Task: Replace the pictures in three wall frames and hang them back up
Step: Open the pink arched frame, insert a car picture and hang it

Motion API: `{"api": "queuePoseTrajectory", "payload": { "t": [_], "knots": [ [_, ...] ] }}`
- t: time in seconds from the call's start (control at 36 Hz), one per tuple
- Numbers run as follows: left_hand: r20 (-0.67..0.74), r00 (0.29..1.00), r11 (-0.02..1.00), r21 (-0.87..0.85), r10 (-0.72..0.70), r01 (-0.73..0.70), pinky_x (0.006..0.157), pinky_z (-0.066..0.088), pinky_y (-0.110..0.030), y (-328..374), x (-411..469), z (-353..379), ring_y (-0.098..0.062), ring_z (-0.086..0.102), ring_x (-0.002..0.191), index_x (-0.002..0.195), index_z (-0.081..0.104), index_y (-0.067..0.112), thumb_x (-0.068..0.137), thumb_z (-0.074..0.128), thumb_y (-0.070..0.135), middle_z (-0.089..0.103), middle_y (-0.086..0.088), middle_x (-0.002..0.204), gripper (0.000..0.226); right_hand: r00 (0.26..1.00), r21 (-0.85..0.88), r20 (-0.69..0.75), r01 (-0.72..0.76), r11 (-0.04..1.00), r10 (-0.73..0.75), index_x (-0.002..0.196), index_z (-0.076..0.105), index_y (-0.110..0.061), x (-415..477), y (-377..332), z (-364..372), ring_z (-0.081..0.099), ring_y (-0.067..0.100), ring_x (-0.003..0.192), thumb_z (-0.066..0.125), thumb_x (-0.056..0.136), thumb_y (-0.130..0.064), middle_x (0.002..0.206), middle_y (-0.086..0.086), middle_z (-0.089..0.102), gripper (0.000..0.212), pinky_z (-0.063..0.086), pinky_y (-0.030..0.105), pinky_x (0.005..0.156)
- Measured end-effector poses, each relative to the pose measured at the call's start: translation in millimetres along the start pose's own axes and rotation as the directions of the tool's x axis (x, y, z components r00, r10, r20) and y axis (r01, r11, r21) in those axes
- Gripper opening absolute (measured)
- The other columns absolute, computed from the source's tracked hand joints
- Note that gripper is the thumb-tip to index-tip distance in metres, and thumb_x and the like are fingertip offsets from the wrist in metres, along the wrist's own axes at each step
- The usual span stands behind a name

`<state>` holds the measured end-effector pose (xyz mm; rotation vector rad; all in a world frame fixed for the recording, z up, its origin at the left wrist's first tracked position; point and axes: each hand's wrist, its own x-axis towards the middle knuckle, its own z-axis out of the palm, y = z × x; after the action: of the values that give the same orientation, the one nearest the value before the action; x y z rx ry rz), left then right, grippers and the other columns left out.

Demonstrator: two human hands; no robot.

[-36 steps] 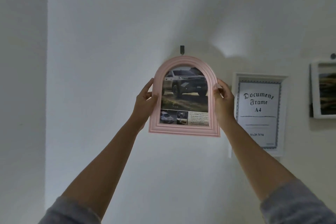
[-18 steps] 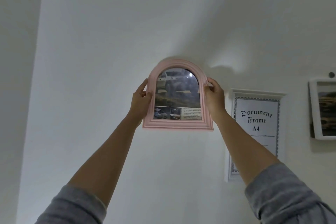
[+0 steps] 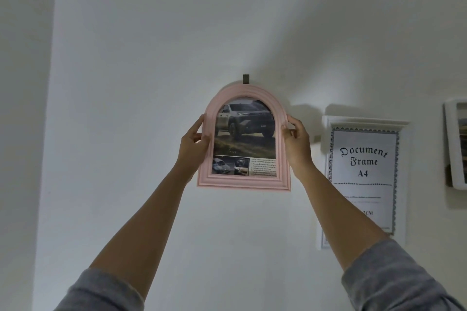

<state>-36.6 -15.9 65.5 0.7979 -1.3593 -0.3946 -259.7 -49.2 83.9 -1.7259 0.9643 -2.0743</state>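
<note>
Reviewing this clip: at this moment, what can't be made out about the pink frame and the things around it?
- Whether the pink arched frame is caught on the dark wall hook: the frame's top hides the hook's lower part.
- Small print on the car picture: too small, blurred.
- The white frame at the right edge: cut off by the picture's edge.
- Lower text in the document frame: covered by the right forearm.
- Both hands, left and right, grip the sides.

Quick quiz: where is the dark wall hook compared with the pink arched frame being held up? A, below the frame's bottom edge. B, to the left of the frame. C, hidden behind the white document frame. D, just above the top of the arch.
D: the hook shows on the wall just above the arch of the pink frame, which the left hand and right hand grip by its sides.
</note>
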Motion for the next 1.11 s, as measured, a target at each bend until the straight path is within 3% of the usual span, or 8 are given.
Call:
{"api": "queuePoseTrajectory", "payload": {
  "t": [0.14,0.28,0.44,0.58,0.72,0.92,1.03,1.11],
  "knots": [
    [-0.046,0.997,0.987,0.155,0.058,-0.051,0.076,0.052,-0.027,-8.3,0.0,1.6,-0.026,0.059,0.098,0.144,0.028,0.032,0.099,0.039,0.025,0.057,-0.012,0.115,0.047,0.998,-0.125,0.039,0.051,0.991,-0.047,0.138,0.041,-0.018,-7.5,5.3,-0.4,0.050,0.021,0.119,0.044,0.097,-0.018,0.133,0.008,0.052,0.041,0.043,0.027,0.090],
    [-0.035,0.994,0.968,0.235,0.101,-0.090,0.079,0.052,-0.029,-16.4,-3.2,5.9,-0.024,0.057,0.100,0.143,0.031,0.026,0.094,0.048,0.012,0.051,-0.013,0.118,0.054,0.992,-0.253,-0.025,0.115,0.961,-0.125,0.134,0.048,-0.014,-14.8,19.9,-2.8,0.054,0.023,0.090,0.047,0.094,-0.010,0.104,0.017,0.058,0.040,0.045,0.038,0.091],
    [-0.030,0.995,0.960,0.266,0.092,-0.081,0.090,0.047,-0.027,-36.2,-18.2,10.7,-0.022,0.052,0.108,0.141,0.037,0.019,0.088,0.060,0.004,0.042,-0.014,0.125,0.060,0.983,-0.323,-0.067,0.142,0.936,-0.172,0.128,0.053,-0.006,-37.1,28.5,-11.0,0.049,0.015,0.083,0.050,0.090,0.000,0.109,0.020,0.052,0.039,0.034,0.006,0.082],
    [-0.066,0.990,0.951,0.294,0.123,-0.099,0.081,0.045,-0.019,-49.8,-28.6,11.8,-0.020,0.051,0.106,0.139,0.037,0.019,0.091,0.058,0.011,0.042,-0.013,0.126,0.053,0.985,-0.352,-0.027,0.152,0.924,-0.172,0.124,0.055,-0.003,-49.3,43.8,-12.1,0.055,0.020,0.085,0.053,0.087,0.005,0.108,0.021,0.051,0.038,0.031,-0.009,0.071],
    [-0.078,0.992,0.955,0.287,0.098,-0.072,0.087,0.050,-0.027,-53.6,-33.6,9.9,-0.019,0.050,0.104,0.137,0.039,0.017,0.089,0.058,0.004,0.042,-0.013,0.126,0.053,0.988,-0.379,-0.032,0.127,0.917,-0.150,0.114,0.057,-0.004,-54.9,50.7,-13.0,0.052,0.016,0.081,0.055,0.084,0.004,0.104,0.021,0.054,0.031,0.035,-0.004,0.066],
    [-0.075,0.995,0.962,0.269,0.070,-0.047,0.093,0.051,-0.036,-59.2,-39.7,6.7,-0.021,0.052,0.102,0.136,0.041,0.015,0.087,0.060,0.003,0.044,-0.013,0.121,0.055,0.993,-0.361,-0.020,0.101,0.927,-0.116,0.104,0.058,-0.006,-60.0,54.0,-15.7,0.056,0.019,0.080,0.057,0.082,0.005,0.099,0.017,0.056,0.025,0.040,0.014,0.070],
    [-0.072,0.995,0.960,0.277,0.072,-0.050,0.090,0.051,-0.033,-59.8,-41.5,5.6,-0.021,0.052,0.101,0.135,0.041,0.015,0.088,0.059,0.003,0.045,-0.014,0.122,0.052,0.988,-0.361,-0.013,0.137,0.922,-0.152,0.096,0.059,-0.004,-61.6,53.7,-14.7,0.055,0.022,0.081,0.056,0.079,0.008,0.093,0.017,0.057,0.021,0.046,0.019,0.071],
    [-0.065,0.995,0.956,0.289,0.072,-0.051,0.091,0.050,-0.031,-58.8,-42.3,4.8,-0.024,0.052,0.105,0.135,0.041,0.014,0.088,0.058,0.004,0.045,-0.014,0.122,0.051,0.986,-0.368,-0.011,0.149,0.918,-0.164,0.096,0.059,-0.004,-62.2,53.1,-14.2,0.057,0.025,0.083,0.056,0.078,0.009,0.093,0.017,0.057,0.022,0.043,0.011,0.069]
  ]
}}
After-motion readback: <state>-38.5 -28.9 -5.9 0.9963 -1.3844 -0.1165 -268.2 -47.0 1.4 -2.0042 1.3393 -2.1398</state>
